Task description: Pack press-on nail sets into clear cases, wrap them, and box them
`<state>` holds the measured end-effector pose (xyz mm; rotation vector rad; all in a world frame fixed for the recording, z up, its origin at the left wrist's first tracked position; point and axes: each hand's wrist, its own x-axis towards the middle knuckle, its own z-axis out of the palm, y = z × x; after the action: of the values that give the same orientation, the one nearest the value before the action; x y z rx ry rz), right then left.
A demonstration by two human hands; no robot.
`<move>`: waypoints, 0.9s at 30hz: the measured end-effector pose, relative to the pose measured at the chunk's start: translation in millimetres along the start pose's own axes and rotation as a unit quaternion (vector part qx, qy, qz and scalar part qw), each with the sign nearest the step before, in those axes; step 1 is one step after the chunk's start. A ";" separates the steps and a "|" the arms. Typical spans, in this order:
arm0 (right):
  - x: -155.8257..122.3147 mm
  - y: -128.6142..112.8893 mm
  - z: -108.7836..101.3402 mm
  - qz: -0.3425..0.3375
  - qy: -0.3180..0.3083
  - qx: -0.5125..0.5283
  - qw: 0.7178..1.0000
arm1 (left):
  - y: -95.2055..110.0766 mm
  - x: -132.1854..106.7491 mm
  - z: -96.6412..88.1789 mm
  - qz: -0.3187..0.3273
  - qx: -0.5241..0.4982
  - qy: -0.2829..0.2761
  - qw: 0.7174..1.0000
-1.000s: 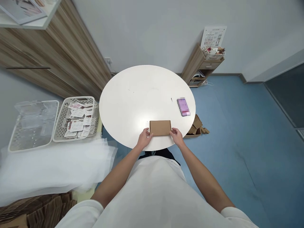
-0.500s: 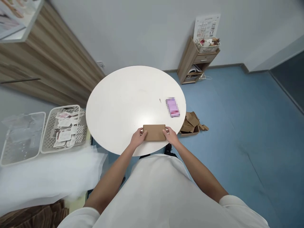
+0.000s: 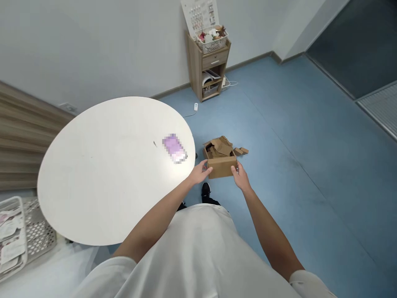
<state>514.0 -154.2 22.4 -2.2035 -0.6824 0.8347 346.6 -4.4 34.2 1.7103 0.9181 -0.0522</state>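
Cardboard box [image 3: 221, 166] is off the table [image 3: 93, 186] now, swung right. Left hand [image 3: 200, 173] and right hand [image 3: 240, 176] clamp its ends above the floor carton [image 3: 221, 148]. Carrying step, probably; setting down calls for a level grip.

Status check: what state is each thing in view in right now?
Small cardboard box: looks closed, held in the air beside the table.
Left hand: grips the box's left end.
Right hand: grips its right end.
Floor carton: open, heaped with cardboard pieces.
Pink item: lies flat on the table.
Cabinet drawer: shut.
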 end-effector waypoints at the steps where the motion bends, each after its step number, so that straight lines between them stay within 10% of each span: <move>1: 4.2 7.8 -4.5 0.009 0.010 0.019 1.000 | 3.1 6.9 6.9 0.008 -0.018 -0.014 1.000; 6: 14.2 34.4 -5.0 0.086 0.036 0.050 0.994 | -0.8 12.1 18.1 -0.014 -0.047 -0.027 0.998; 12: 19.0 21.0 27.0 0.042 0.001 0.056 0.998 | -32.3 -27.5 -12.4 -0.048 -0.088 0.051 0.994; 20: 15.9 -64.5 88.0 -0.111 -0.032 0.066 0.991 | -77.4 -111.9 -76.2 -0.074 -0.141 0.211 0.965; 27: -49.2 -156.6 189.9 -0.248 -0.164 0.056 0.953 | -144.8 -211.0 -121.5 -0.056 -0.199 0.360 0.910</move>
<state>309.7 -10.7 48.3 -1.6890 -1.2535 0.9470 64.7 -8.6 61.5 1.2843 1.4495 0.6903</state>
